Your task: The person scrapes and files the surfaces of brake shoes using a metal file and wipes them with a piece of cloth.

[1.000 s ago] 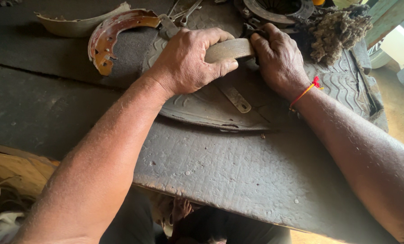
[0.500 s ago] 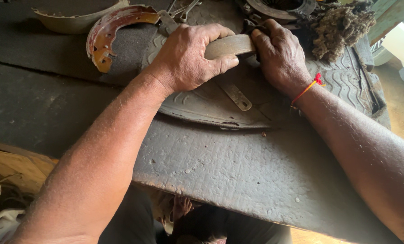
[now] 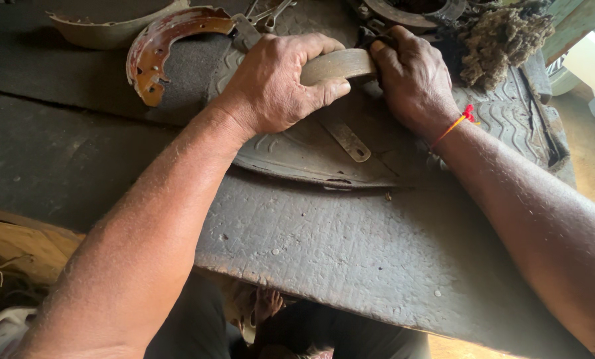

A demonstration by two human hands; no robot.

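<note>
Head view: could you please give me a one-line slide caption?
Both hands, left and right, grip a curved brake shoe over a rubber mat on the workbench.

Brake lining strip (image 3: 337,64): tan-grey, matt, smooth, friction-type material. Brake shoe (image 3: 168,40): metal, rusty, reddish flaking coat, rough. Rubber mat (image 3: 404,146): dark, matt, wavy tread pattern, dusty. Counter (image 3: 351,259): dark, coarse pebbled surface, matt, speckled with grit. Flat bracket (image 3: 346,139): dull metal. Fibre wad (image 3: 503,40): brown, frayed, fuzzy. Wrist thread (image 3: 458,123): red-orange cloth.
</note>
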